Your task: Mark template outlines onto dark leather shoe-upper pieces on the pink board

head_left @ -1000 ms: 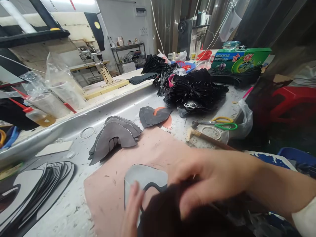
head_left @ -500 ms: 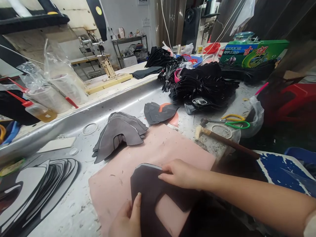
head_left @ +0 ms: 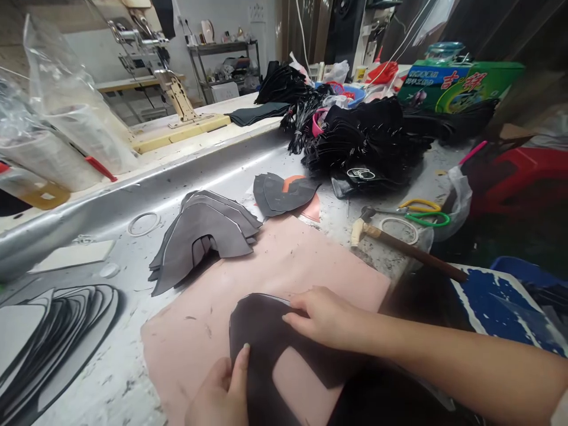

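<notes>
A dark, curved shoe-upper piece (head_left: 261, 331) with a cut-out middle lies over the pink sheet (head_left: 186, 349), close to me. My left hand (head_left: 222, 384) grips its left edge, thumb on top and fingers underneath. On its upper right edge, my right hand (head_left: 319, 316) pinches the border between thumb and fingers. A pale line shows along that edge. Beyond the sheet's far left side, a stack of grey upper pieces (head_left: 208, 219) stands arched on the table. Smaller dark grey pieces (head_left: 284, 195) lie behind it, over an orange one.
A hammer (head_left: 408, 251) and scissors (head_left: 426, 214) lie at the right edge of the metal-topped table. Black pieces (head_left: 364, 148) are piled at the back. White-and-black cut pieces (head_left: 84, 331) fan out at left. Plastic-wrapped tubs (head_left: 84, 142) and a sewing machine (head_left: 173, 94) stand behind.
The view has shifted slightly, so most background things sit a little further left or higher. Both hands keep their hold on the dark piece, which has hardly moved.
</notes>
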Available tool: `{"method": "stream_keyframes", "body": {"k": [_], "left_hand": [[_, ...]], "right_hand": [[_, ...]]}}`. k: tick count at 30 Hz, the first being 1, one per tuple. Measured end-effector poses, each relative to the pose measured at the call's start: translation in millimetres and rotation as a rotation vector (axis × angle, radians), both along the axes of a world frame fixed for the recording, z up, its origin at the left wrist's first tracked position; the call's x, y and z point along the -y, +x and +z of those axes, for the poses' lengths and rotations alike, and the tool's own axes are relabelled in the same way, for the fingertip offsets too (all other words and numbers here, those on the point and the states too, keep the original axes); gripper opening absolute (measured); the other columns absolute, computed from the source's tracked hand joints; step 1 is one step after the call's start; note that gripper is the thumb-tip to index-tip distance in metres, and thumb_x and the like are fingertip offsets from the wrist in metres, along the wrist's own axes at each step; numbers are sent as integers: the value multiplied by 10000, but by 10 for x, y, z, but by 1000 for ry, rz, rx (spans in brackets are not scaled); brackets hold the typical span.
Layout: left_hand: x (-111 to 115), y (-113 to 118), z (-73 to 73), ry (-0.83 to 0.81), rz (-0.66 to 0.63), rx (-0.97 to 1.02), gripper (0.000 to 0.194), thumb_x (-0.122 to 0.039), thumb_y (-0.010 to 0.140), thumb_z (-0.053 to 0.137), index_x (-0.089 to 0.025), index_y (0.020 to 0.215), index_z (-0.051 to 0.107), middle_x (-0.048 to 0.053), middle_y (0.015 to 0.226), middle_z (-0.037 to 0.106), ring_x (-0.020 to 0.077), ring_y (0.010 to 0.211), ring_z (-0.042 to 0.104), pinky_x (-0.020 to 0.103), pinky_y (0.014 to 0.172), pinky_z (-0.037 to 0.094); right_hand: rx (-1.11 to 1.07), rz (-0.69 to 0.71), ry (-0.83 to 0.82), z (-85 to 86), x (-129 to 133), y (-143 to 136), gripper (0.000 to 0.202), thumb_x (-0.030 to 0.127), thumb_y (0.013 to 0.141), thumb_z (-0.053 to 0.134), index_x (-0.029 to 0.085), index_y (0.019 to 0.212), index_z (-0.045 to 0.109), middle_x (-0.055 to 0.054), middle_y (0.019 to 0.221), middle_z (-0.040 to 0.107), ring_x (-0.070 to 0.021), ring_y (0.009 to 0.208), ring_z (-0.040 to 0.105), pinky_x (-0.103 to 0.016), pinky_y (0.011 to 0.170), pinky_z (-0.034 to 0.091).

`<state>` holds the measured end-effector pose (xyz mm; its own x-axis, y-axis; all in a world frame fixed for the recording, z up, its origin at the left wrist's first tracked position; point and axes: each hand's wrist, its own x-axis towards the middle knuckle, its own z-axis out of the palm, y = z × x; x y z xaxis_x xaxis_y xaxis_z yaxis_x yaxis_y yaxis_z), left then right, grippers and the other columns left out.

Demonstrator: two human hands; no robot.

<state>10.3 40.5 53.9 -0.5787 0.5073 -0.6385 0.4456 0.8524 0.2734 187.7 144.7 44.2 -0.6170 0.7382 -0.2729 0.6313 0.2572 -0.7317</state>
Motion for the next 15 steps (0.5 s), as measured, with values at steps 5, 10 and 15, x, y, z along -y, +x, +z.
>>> {"method": "stream_keyframes", "body": {"k": [5,10,15], "left_hand": [[-44,-10,-26,-2,-8,-23,414,-639,741,438,-268,682,613,14,615,639,245,744,588,310,700,399],[-85,26,-1,-22,-47,-81,404,-619,742,438,-263,629,592,13,573,629,236,706,593,309,693,404],[-108,33,10,-15,-85,-130,399,-620,726,440,-270,627,604,21,602,646,240,692,599,321,673,425]], "right_hand": [[80,8,17,66,-5,-33,268,299,795,504,175,558,522,17,538,512,-112,522,447,-234,503,287],[81,-1,-12,136,-35,-12,245,311,811,510,171,621,576,10,596,566,-115,557,486,-223,512,313],[69,15,-229,157,-42,343,347,485,770,589,167,632,589,41,533,514,-93,514,449,-204,471,295]]}}
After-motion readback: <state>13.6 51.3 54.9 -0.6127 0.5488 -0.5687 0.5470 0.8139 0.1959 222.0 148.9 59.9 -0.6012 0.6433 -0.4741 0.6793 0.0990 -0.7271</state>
